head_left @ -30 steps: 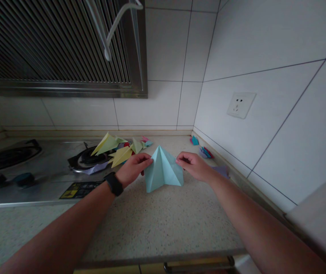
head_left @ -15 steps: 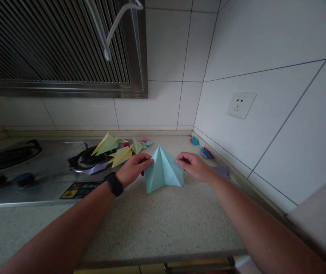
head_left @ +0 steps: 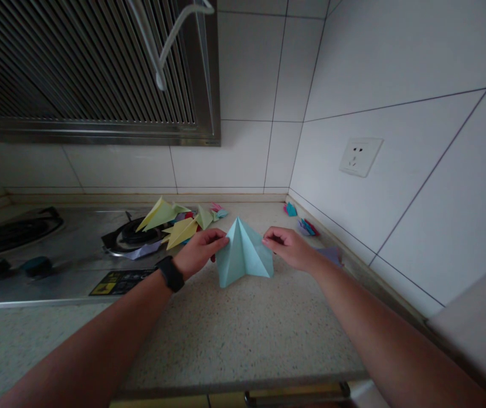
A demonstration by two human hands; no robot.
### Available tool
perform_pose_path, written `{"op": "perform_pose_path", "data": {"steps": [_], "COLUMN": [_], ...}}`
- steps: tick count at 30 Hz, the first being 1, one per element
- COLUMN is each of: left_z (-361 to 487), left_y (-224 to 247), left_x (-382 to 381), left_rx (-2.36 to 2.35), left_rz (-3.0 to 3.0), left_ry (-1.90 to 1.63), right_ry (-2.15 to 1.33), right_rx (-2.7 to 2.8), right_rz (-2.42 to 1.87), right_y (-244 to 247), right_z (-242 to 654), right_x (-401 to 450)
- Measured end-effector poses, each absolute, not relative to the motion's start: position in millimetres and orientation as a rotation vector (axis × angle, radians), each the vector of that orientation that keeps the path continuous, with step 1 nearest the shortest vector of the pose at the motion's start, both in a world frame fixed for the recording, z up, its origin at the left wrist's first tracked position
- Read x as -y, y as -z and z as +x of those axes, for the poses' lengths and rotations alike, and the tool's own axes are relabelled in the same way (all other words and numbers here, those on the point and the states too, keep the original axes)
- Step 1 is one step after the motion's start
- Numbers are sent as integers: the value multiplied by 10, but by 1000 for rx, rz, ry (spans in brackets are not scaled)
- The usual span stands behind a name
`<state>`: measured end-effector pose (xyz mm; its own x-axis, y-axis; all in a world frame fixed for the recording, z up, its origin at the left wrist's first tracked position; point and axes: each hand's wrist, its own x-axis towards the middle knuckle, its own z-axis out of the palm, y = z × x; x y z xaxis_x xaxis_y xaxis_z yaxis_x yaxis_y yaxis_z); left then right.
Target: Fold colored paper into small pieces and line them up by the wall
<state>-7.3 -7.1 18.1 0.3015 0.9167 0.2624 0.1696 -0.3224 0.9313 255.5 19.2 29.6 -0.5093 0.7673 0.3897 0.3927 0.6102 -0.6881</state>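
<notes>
A light blue sheet of folding paper point(head_left: 245, 255) stands creased over the speckled counter point(head_left: 243, 334), its folds fanning down from a peak at the top. My left hand point(head_left: 202, 249) pinches its left edge between thumb and fingers; a black watch is on that wrist. On the other side, my right hand point(head_left: 287, 245) is closed on the right edge in a pinch. The paper's lower edge zigzags near the counter, and I cannot tell whether it touches. Some of the fingers are hidden behind the paper.
Folded yellow paper pieces point(head_left: 181, 231) lie to the left, partly over the gas stove point(head_left: 76, 283). Small colourful folded papers point(head_left: 308, 227) sit along the right wall. A purple sheet point(head_left: 330, 255) lies behind my right forearm. A range hood point(head_left: 98, 133) hangs above.
</notes>
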Motion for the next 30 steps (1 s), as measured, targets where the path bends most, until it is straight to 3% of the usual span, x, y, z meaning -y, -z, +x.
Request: {"op": "perform_pose_path", "data": {"steps": [30], "left_z": [-87], "left_y": [-160], "left_x": [56], "left_rx": [-982], "left_rz": [1716], "left_ry": [-1094], "right_ry": [-689], "right_rx": [2141], "right_rz": [-906], "right_y": [-312], "right_z": [2558], "right_x": [-181]}}
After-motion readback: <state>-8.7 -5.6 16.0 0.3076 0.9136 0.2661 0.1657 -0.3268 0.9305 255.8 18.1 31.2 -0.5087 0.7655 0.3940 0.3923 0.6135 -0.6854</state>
